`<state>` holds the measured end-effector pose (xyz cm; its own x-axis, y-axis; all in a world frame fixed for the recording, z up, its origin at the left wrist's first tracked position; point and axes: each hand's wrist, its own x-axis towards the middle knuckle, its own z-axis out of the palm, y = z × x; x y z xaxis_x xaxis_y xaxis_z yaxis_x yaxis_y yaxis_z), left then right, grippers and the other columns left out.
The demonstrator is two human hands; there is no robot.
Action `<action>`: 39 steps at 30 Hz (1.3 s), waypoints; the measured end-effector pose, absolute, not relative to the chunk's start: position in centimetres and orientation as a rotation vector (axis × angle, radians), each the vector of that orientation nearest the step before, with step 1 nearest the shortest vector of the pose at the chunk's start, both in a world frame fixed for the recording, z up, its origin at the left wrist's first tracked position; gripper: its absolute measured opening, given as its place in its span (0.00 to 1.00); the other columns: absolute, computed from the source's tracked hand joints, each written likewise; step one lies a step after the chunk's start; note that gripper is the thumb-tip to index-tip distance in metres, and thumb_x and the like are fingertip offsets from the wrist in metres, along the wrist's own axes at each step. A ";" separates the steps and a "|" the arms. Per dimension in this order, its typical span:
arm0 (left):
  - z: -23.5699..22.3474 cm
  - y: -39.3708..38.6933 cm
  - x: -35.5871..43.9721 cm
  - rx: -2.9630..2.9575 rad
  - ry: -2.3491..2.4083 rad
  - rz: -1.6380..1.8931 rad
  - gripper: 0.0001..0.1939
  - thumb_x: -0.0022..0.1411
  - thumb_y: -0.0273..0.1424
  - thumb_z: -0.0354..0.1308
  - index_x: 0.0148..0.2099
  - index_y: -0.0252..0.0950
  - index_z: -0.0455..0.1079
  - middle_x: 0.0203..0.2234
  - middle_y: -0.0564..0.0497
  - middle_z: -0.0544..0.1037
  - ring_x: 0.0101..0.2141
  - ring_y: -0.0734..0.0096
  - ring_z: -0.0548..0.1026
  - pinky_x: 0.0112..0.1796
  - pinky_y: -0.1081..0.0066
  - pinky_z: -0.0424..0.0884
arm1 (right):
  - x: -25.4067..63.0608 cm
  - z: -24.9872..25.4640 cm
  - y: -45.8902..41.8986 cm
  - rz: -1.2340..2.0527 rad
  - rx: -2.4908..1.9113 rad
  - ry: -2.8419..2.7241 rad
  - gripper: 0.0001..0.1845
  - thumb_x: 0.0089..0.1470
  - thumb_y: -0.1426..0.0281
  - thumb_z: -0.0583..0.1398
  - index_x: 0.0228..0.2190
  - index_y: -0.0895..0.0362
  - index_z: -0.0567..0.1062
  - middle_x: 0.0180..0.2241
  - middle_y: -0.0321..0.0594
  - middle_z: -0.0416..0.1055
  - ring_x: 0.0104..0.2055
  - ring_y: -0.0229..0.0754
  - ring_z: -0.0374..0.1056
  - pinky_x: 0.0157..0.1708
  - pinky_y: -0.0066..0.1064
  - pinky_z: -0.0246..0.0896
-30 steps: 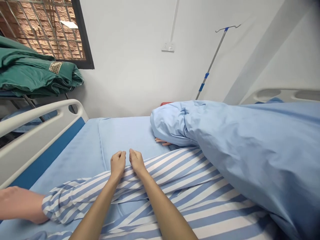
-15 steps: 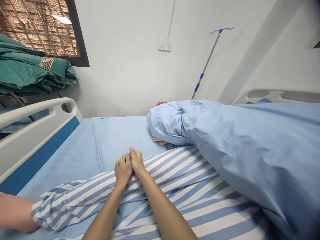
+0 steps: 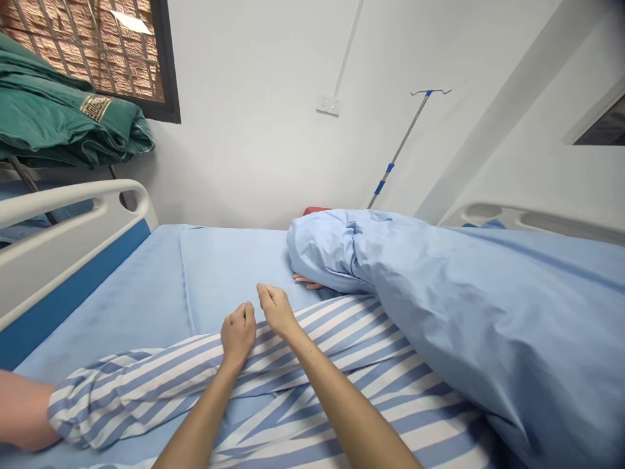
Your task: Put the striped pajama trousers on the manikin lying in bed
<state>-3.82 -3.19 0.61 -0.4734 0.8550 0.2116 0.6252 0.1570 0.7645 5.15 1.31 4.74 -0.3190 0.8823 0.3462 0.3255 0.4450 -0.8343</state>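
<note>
hands drawn apart since a moment ago: left hand (image 3: 238, 335) in a loose fist, fingers (image 3: 241, 319) curled, rests on a striped hospital gown (image 3: 336, 365); right hand (image 3: 277, 311), fingers together and slack, just beside it at 1 o'clock. blue quilt (image 3: 488, 326) at 3 o'clock (another person's hand (image 3: 305, 280) pokes from under it); gown sleeve (image 3: 107, 404) at 9 o'clock.

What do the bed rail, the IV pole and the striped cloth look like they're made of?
The bed side rail looks like moulded white plastic, with smooth rounded edges and a soft sheen. The IV pole looks like slim metal, probably steel, with a thin bright shine; its blue bands may be plastic or tape. The striped cloth looks like matte woven fabric, perhaps cotton, with soft creases, though the exact fibre can't be told.
</note>
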 end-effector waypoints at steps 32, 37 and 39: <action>0.1 -1.3 0.2 1.462 2.116 1.295 0.19 0.61 0.38 0.41 0.20 0.37 0.56 0.15 0.55 0.63 0.21 0.76 0.58 0.26 0.73 0.49 | 6.9 1.2 2.7 1.058 -0.993 -1.510 0.22 0.55 0.58 0.47 0.15 0.56 0.54 0.16 0.30 0.49 0.20 0.33 0.46 0.20 0.26 0.42; 0.3 -1.2 0.0 1.444 2.147 1.247 0.19 0.61 0.38 0.40 0.22 0.37 0.59 0.16 0.54 0.66 0.22 0.75 0.59 0.26 0.73 0.47 | 6.7 0.8 2.7 1.034 -1.012 -1.523 0.22 0.55 0.57 0.47 0.16 0.55 0.53 0.16 0.29 0.48 0.21 0.32 0.46 0.20 0.26 0.43; 0.4 -1.3 0.0 1.439 2.134 1.251 0.18 0.61 0.38 0.40 0.22 0.37 0.59 0.17 0.54 0.66 0.22 0.75 0.59 0.26 0.72 0.47 | 6.7 1.0 2.8 1.023 -1.040 -1.551 0.22 0.55 0.57 0.47 0.15 0.55 0.53 0.15 0.29 0.48 0.20 0.32 0.46 0.20 0.26 0.42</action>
